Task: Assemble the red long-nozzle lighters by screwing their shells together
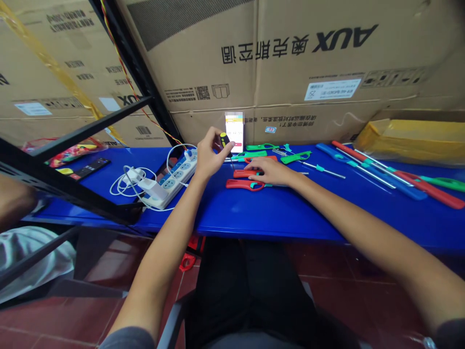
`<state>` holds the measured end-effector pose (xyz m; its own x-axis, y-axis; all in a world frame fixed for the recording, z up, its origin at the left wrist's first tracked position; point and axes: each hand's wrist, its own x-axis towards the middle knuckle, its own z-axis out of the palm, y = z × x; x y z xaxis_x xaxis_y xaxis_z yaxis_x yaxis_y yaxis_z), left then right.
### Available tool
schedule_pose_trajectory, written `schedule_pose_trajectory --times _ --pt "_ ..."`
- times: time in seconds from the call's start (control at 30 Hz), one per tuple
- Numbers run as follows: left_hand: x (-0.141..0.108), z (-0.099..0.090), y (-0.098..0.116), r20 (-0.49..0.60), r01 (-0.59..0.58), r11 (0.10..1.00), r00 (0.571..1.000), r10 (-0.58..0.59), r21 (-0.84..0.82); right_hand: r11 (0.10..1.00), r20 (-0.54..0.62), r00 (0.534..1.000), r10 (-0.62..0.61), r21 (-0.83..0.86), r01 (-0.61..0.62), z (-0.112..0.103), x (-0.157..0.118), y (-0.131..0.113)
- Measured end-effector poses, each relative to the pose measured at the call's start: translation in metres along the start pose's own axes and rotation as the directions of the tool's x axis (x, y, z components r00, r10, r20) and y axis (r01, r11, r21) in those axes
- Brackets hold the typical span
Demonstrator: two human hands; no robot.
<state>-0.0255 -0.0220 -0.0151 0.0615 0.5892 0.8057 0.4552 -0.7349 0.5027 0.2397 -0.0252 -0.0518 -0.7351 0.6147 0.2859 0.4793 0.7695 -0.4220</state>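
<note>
Screwdriver (224,139), short, with a yellow-and-black handle and a thin shaft, points tip down in the head view, slightly tilted, at the left end of a red plastic handle-shaped piece (240,174). This piece lies flat at the centre of the glossy blue tabletop (218,215), just beyond a second red plastic piece with a finger loop (237,184). The bare left hand (209,154) is closed around the screwdriver handle. The bare right hand (272,170) lies palm down with its fingers at the first red piece; whether they pinch it or only press on it cannot be told.

Confirm that the tip is seated before applying torque; the contact is too small to verify here. Set the shaft square to the work, since a tilted tip may slip and score the plastic. Press along the shaft, turn in short strokes and ease off at firm resistance. Brace the piece flat with the right fingers, clear of the tip. Hold the left forearm clear of the white multi-socket power strip (178,175) to the left, and avoid knocking the upright, lit smartphone (235,138) at the far side.
</note>
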Motion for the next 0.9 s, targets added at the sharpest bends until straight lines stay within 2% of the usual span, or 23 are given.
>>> schedule_pose_trajectory --times 0.9 --pt "-0.0019 0.0054 0.0039 0.129 0.035 0.991 0.991 -0.019 -0.125 1.000 0.015 1.000 0.010 0.010 -0.010 -0.0016 -0.0004 -0.0021"
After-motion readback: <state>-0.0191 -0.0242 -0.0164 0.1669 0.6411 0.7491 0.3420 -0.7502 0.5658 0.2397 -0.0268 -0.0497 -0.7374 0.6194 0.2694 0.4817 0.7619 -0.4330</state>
